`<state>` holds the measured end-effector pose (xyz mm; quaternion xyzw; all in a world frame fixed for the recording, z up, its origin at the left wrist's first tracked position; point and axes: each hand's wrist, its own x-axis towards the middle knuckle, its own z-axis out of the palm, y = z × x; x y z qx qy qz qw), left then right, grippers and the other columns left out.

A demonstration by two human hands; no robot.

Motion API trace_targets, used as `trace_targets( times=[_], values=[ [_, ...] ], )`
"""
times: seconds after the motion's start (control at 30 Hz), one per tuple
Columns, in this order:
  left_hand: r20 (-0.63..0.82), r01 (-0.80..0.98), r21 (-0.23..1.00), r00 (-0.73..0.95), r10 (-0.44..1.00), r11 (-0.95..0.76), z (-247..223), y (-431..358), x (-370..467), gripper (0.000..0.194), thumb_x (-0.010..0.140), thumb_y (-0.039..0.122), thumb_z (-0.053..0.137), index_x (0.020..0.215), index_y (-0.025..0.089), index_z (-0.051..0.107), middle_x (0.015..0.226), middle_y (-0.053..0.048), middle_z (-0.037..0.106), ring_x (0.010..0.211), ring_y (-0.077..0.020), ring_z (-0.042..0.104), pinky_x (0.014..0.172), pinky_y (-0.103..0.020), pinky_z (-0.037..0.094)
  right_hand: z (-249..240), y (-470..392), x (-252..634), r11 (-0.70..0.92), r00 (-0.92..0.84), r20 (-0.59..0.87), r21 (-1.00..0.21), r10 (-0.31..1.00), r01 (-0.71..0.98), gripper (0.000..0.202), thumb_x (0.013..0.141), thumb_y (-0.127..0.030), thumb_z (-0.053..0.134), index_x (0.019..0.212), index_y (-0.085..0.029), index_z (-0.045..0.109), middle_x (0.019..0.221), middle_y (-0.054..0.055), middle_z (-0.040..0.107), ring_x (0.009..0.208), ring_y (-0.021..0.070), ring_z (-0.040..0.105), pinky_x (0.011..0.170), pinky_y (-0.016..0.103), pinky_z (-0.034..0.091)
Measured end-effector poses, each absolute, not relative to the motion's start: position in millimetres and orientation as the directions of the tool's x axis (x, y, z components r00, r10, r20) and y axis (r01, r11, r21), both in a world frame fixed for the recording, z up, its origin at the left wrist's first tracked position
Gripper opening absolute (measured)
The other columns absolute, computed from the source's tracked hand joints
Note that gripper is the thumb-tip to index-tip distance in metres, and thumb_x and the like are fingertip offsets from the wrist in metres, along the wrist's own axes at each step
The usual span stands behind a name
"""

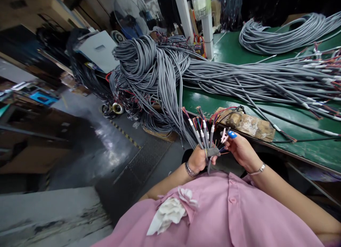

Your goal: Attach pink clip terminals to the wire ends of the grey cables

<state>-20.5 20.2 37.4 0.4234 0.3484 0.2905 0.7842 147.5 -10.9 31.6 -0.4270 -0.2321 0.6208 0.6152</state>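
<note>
My left hand (198, 159) is closed around several grey cables (206, 138), whose stripped ends fan upward with thin coloured wires. A grey wrap covers one of its fingers. Just to the right, my right hand (241, 151) has its thumb and forefinger pressed together beside the wire ends, with blue (232, 134) at a fingertip. A small pale pink item (224, 136) shows at those fingertips; whether it is a tool or a connector is too small to tell.
Long grey cables (226, 76) lie across the green table (306, 151), with a coil (290, 33) at the back right. A worn wooden block (250, 125) sits at the near edge. Cables hang off the left end. A fan (130, 17) stands behind.
</note>
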Motion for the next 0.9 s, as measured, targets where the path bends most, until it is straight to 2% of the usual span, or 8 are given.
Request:
trace_targets(
  times=[0.27,0.43,0.53,0.67,0.9],
  values=[
    [-0.318,-0.128,0.859,0.626,0.712,0.496,40,24,-22,0.024,0.064,0.033,0.075,0.064,0.012,0.064,0.043,0.001,0.052,0.036,-0.0091,0.045,0.039,-0.023,0.036,17,-11,144,-0.037,0.218,-0.169,-0.863,0.961,-0.505,0.045,0.084,-0.062,0.053,0.077,-0.02,0.065,0.07,0.003,0.057,0.061,0.0132,0.046,0.059,0.027,0.041],
    [-0.325,-0.106,0.861,0.637,0.699,0.497,36,26,-19,0.026,0.063,0.035,0.074,0.063,0.01,0.064,0.041,0.001,0.051,0.034,-0.0096,0.045,0.038,-0.024,0.037,17,-3,140,-0.122,0.061,-0.23,-0.702,0.971,-0.701,0.046,0.075,-0.065,0.064,0.077,-0.019,0.067,0.07,0.002,0.059,0.059,0.0123,0.048,0.056,0.025,0.042],
    [-0.33,-0.105,0.862,0.627,0.705,0.497,35,26,-16,0.027,0.063,0.035,0.074,0.064,0.01,0.064,0.041,0.001,0.051,0.035,-0.0097,0.045,0.038,-0.023,0.037,16,3,139,-0.121,0.073,-0.278,-0.621,0.958,-0.774,0.042,0.07,-0.06,0.072,0.077,-0.018,0.068,0.07,0.001,0.061,0.061,0.012,0.051,0.057,0.024,0.044],
    [-0.327,-0.095,0.87,0.623,0.711,0.484,36,24,-14,0.03,0.064,0.037,0.075,0.061,0.01,0.063,0.041,0.001,0.05,0.034,-0.0094,0.045,0.037,-0.023,0.035,15,4,137,-0.078,0.121,-0.283,-0.601,0.951,-0.796,0.038,0.07,-0.055,0.074,0.074,-0.019,0.067,0.068,0.0,0.062,0.06,0.0117,0.052,0.058,0.024,0.045],
    [-0.325,-0.085,0.883,0.6,0.731,0.462,36,17,-20,0.031,0.069,0.037,0.072,0.058,0.011,0.061,0.043,-0.001,0.052,0.036,-0.0097,0.046,0.039,-0.023,0.035,16,-3,138,-0.123,0.031,-0.254,-0.565,0.967,-0.816,0.041,0.077,-0.062,0.064,0.073,-0.021,0.063,0.073,0.001,0.063,0.062,0.0127,0.054,0.058,0.025,0.046]
  ],
)
